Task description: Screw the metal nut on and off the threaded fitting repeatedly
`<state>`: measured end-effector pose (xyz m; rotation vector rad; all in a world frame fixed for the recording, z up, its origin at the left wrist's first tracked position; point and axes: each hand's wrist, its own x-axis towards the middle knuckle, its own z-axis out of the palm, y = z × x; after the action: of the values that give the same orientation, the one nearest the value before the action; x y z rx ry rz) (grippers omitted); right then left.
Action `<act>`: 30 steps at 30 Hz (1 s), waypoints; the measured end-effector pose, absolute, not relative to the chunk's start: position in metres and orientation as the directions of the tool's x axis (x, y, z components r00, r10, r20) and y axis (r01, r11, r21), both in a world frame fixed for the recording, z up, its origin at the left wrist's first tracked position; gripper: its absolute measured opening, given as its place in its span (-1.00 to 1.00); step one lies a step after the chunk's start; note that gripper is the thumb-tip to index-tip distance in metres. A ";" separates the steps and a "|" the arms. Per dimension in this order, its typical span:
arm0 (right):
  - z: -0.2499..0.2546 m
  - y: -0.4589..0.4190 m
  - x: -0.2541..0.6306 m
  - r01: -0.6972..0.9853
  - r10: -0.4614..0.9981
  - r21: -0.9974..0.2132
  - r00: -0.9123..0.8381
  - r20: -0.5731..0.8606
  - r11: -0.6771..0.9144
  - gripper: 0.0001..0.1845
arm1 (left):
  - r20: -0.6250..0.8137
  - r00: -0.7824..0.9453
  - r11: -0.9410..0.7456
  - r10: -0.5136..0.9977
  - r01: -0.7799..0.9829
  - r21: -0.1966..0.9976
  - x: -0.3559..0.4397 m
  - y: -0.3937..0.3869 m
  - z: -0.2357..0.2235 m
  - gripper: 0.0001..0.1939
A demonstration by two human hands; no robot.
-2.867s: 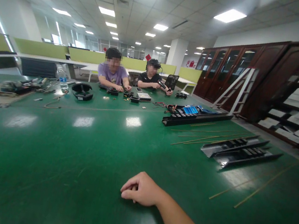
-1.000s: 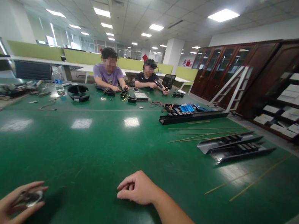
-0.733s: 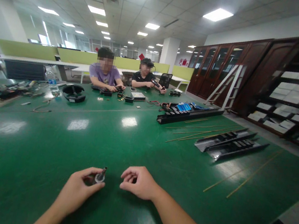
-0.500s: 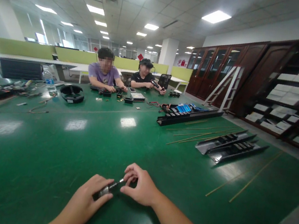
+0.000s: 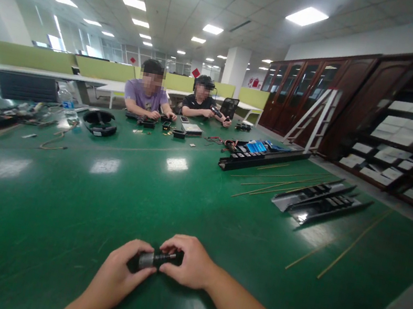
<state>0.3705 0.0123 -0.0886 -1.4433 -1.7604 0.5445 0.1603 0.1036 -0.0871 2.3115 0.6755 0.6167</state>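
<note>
A small silver-and-black cylindrical tool [image 5: 151, 260] with a slim metal shaft lies roughly level, low over the green tabletop. My left hand [image 5: 127, 268] is closed around its thick silver body, thumb on the near side and fingers on the far side. From the right, my right hand [image 5: 187, 262] curls its thumb and fingers around the narrower black front end, by the shaft. The palm side and part of the tip are hidden behind these fingers. The tool's exact kind cannot be made out.
Thin yellowish rods [image 5: 281, 186] and dark metal channels [image 5: 321, 202] lie on the green table [image 5: 62, 203] to the right. A black headset [image 5: 99, 124] and tangled cables [image 5: 9, 114] are at the far left. Two people [image 5: 147, 92] sit across the table, handling small black parts.
My right hand has moved left and closer to my left hand, from the shaft's tip to around the tool's black front end. The tool has turned more level.
</note>
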 end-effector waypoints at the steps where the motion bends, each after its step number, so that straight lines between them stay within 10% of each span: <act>1: -0.090 0.012 0.370 0.633 0.950 -0.725 -0.055 0.307 0.271 -0.63 | 0.245 0.755 -0.656 0.608 0.304 0.691 0.160 0.103 -0.087 -0.80; 30: -0.091 0.006 0.366 0.640 0.916 -0.676 -0.116 0.384 0.365 -0.83 | 0.311 0.761 -0.710 0.570 0.265 0.653 0.162 0.091 -0.089 -0.75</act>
<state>0.3658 0.0058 -0.0906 -1.3592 -1.8425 0.4446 0.1623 0.0910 -0.0893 2.3597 0.6229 0.6749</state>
